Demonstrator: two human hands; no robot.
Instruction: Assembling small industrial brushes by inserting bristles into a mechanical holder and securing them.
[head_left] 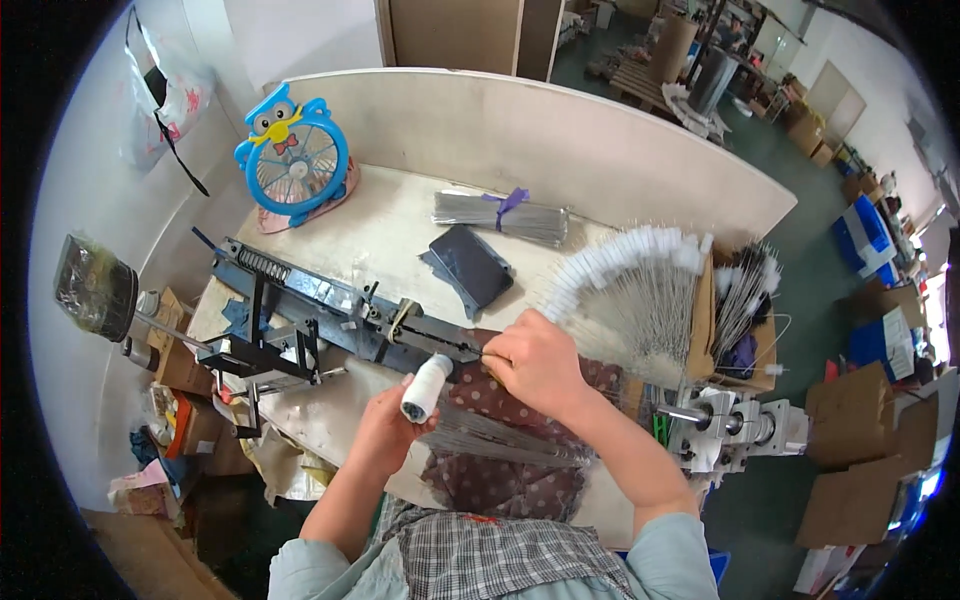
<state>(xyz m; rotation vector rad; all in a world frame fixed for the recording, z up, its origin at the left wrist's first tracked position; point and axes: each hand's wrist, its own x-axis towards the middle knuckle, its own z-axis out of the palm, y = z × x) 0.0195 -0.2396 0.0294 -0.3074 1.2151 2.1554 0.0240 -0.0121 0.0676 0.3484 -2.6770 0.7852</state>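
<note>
My left hand (383, 425) is closed around a white cylinder (428, 384) with a dark end facing me; its exact kind I cannot make out. Just to the right, my right hand (538, 365) is pinched at the end of a long metal bench fixture (345, 312). What sits between those fingers is too small to name. The fixture, with a spring and a clamp, runs diagonally from the upper left toward my hands. Thin metal wires (505, 435) lie on a brown dotted cloth (520, 488) below my hands.
White-tipped wire brushes (640, 260) fan out at the right, by a cardboard box (705, 320) of more. Behind my hands lie a dark phone (470, 268) and a tied wire bundle (500, 215). A blue fan (297, 165) stands at the back left; a metal machine (735, 425) at the right.
</note>
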